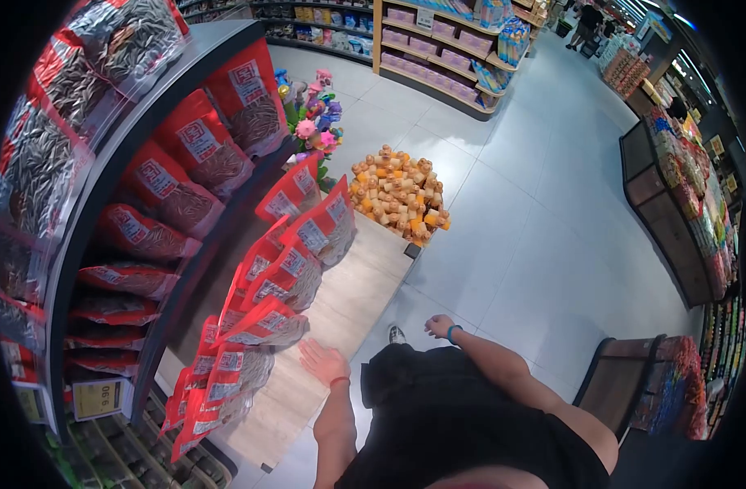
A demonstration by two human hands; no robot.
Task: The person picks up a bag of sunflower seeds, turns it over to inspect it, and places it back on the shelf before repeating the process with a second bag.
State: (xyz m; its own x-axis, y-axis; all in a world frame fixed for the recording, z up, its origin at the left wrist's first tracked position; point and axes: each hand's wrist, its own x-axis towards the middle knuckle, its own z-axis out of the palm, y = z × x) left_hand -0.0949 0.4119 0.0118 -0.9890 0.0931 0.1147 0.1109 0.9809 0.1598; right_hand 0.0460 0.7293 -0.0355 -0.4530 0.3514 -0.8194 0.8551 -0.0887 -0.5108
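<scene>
My left hand (322,363) lies on the pale wooden tabletop (353,281) with its fingers stretched out and nothing in it. Its fingertips are close to the red-and-clear bags of sunflower seeds (267,324), which stand in overlapping rows along the table. Out over the floor, to the right of the table, hangs my right hand (440,326), with a blue band at the wrist. Its fingers are loosely bent and a little apart, and no object shows in them.
A dark shelf unit (136,130) with more seed bags rises on the left, with a price tag (102,399) low down. Beyond the table's far end are a heap of tan and orange pieces (397,191) and colourful flowers (312,122). Display bins (662,212) line the right side.
</scene>
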